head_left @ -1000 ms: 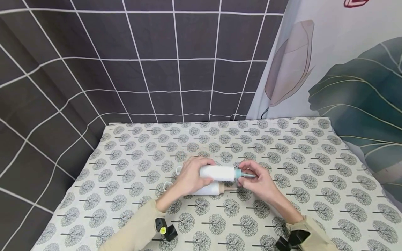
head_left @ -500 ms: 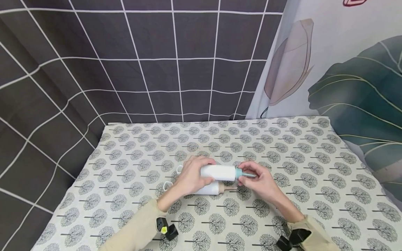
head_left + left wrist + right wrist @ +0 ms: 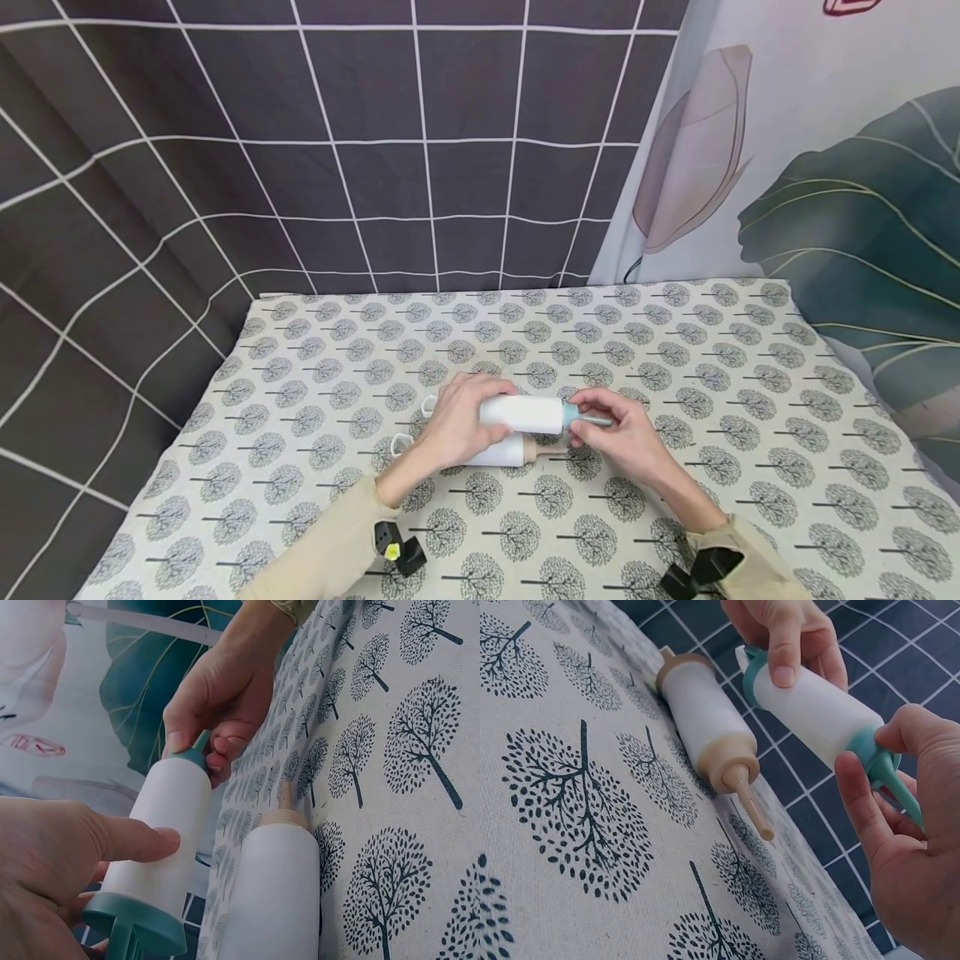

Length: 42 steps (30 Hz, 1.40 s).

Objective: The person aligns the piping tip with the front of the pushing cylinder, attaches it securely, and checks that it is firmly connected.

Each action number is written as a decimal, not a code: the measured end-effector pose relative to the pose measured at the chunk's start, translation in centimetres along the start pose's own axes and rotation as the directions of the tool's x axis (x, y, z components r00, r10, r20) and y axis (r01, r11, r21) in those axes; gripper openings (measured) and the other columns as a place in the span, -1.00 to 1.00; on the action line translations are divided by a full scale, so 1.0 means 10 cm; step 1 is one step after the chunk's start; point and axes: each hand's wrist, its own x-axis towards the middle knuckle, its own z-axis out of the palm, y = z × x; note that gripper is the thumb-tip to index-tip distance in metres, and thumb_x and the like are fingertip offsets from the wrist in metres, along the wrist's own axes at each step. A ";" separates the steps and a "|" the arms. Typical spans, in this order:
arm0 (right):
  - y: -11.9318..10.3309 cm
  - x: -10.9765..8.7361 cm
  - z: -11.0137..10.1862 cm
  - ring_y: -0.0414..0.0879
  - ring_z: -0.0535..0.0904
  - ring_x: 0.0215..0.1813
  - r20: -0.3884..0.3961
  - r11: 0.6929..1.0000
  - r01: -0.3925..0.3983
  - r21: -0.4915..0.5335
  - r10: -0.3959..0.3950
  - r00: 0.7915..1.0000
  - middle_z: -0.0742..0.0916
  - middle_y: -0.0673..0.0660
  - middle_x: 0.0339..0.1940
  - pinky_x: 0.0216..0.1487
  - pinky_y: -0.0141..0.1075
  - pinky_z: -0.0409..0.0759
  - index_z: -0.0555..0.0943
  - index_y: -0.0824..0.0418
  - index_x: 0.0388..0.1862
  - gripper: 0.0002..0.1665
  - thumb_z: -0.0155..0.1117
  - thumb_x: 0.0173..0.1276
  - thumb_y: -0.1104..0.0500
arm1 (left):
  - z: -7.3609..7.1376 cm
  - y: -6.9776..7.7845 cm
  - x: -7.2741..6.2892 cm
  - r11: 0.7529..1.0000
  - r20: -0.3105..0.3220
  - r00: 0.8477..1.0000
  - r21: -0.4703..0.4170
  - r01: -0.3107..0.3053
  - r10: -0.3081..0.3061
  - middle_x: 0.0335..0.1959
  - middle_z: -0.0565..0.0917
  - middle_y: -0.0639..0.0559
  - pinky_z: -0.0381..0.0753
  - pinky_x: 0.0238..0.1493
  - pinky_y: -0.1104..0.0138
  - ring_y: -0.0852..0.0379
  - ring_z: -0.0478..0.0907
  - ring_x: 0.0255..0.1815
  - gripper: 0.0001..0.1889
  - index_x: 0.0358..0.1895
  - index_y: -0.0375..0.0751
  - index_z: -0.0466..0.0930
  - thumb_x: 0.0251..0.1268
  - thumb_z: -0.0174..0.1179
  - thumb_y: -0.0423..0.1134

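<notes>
White cylindrical plastic bottle with teal ends (image 3: 521, 414) lies level between two hands above the near middle of the table; whether it touches the cloth is hard to tell. Clock directions run from this bottle in the head view, 12 being away from the person. At 12, a dark fabric curtain with white grid lines (image 3: 465, 179) runs off the top edge. Under everything spreads the table (image 3: 360, 500), in tree-printed pale cloth, its near edge cut off. Two beige sleeves (image 3: 322, 537) enter from 7 and 5, also cut off below.

Left hand (image 3: 465, 421) comes in from 8, its grip wrapped around the barrel: thumb on the near side, most fingers hidden behind. Right hand (image 3: 618, 429) sits at 3, its grip narrow, thumb and fingertips pinching the collar.

At 7, a second white cylindrical bottle with tan ends (image 3: 498, 451) lies on the cloth, partly covered by the left hand. Smallest are the slim tapered teal nozzle (image 3: 896, 787), its tip obscured in the right wrist view, and a white loop (image 3: 429, 407) at 9.
</notes>
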 end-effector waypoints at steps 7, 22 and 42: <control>-0.02 0.00 -0.01 0.24 0.67 -0.27 -0.015 0.998 -0.060 0.023 0.060 0.998 0.67 0.40 -0.16 -0.18 -0.20 0.71 0.49 0.60 0.06 -0.61 0.26 0.27 0.47 | 0.00 0.00 0.00 1.000 0.006 1.000 -0.011 -0.001 0.002 0.00 0.72 -0.01 0.40 0.09 -0.02 -0.05 0.50 0.00 -0.53 -0.04 -0.10 0.72 -0.15 0.56 -0.40; -0.02 -0.02 -0.02 0.06 0.69 -0.34 0.005 0.997 -0.080 -0.018 0.080 0.997 0.67 0.46 -0.23 -0.21 -0.24 0.71 0.50 0.59 0.05 -0.64 0.25 0.38 0.35 | 0.02 0.01 -0.01 1.000 -0.001 1.000 -0.005 0.009 -0.009 0.03 0.71 -0.02 0.40 0.10 -0.03 -0.06 0.50 0.03 -0.51 -0.02 -0.09 0.72 -0.16 0.57 -0.41; -0.01 0.00 -0.06 0.05 0.70 -0.34 0.072 0.992 -0.120 0.029 0.118 0.990 0.66 0.54 -0.24 -0.20 -0.21 0.71 0.50 0.64 0.00 -0.61 0.19 0.48 0.25 | 0.05 -0.01 -0.01 1.000 -0.007 1.000 0.009 0.003 -0.003 0.01 0.71 -0.02 0.38 0.11 -0.02 -0.07 0.50 0.04 -0.52 -0.04 -0.07 0.72 -0.16 0.56 -0.40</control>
